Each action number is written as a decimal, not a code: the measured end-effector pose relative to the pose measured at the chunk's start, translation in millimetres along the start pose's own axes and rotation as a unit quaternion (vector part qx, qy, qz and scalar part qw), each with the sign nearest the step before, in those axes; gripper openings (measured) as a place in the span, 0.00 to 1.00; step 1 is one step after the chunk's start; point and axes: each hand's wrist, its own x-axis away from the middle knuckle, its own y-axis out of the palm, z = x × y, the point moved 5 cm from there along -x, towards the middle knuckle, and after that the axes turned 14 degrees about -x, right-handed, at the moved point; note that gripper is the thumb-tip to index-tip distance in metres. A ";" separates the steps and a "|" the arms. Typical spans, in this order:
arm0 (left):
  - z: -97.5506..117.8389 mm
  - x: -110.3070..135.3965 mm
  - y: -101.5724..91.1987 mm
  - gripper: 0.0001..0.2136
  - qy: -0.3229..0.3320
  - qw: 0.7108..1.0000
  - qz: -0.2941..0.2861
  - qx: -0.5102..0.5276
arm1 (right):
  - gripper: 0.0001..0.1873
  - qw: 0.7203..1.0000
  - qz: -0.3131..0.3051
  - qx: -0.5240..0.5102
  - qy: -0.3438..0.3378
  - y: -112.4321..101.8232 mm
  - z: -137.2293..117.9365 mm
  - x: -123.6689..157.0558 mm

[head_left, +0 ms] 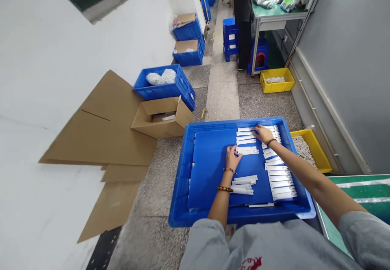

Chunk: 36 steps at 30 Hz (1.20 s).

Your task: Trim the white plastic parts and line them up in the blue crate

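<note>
A large blue crate [177, 193] lies before me, with a flat blue sheet [213, 164] inside. Long white plastic strips [282, 178] stand in a column along its right side. My left hand [233, 159] is closed at the left end of a short stack of white strips [248, 150], thumb and fingers around that end. Farther back, my right hand [263, 133] bends over the right ends of another row of white strips [245, 134]; its fingertips are partly hidden against them. Near my left forearm lie several loose white strips [243, 186].
A cardboard box [164, 130] and a blue bin with bagged items [158, 93] stand to the left. Yellow bins [324, 160] hold small pale parts at right. A person [243, 26] stands by a green-topped table [271, 13]. Flattened cardboard [100, 136] leans on the wall.
</note>
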 end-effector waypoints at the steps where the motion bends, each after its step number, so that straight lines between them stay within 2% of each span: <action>1: -0.2 0.1 0.3 0.21 -0.001 1.000 0.000 0.000 | 0.17 1.000 -0.003 0.001 0.000 0.6 0.3 -1.3; 12: 0.5 -0.4 0.2 0.21 -0.002 1.000 -0.004 0.003 | 0.18 1.000 -0.018 0.008 0.008 -0.2 0.4 -2.9; 21: 0.1 -0.1 0.5 0.21 -0.002 1.000 -0.003 0.003 | 0.16 0.999 0.005 0.032 0.015 -5.4 -1.9 -3.3; 24: 0.7 -0.7 0.8 0.21 -0.001 1.000 0.000 0.004 | 0.18 0.999 0.008 0.031 -0.001 -7.6 -3.0 6.0; 30: 1.2 -2.1 2.4 0.21 0.000 1.000 0.002 0.007 | 0.21 0.997 -0.047 0.022 -0.062 3.3 -8.0 23.9; 36: 2.6 -2.7 0.6 0.22 0.009 1.000 -0.013 0.002 | 0.18 0.998 -0.023 0.016 -0.055 6.7 -2.9 19.8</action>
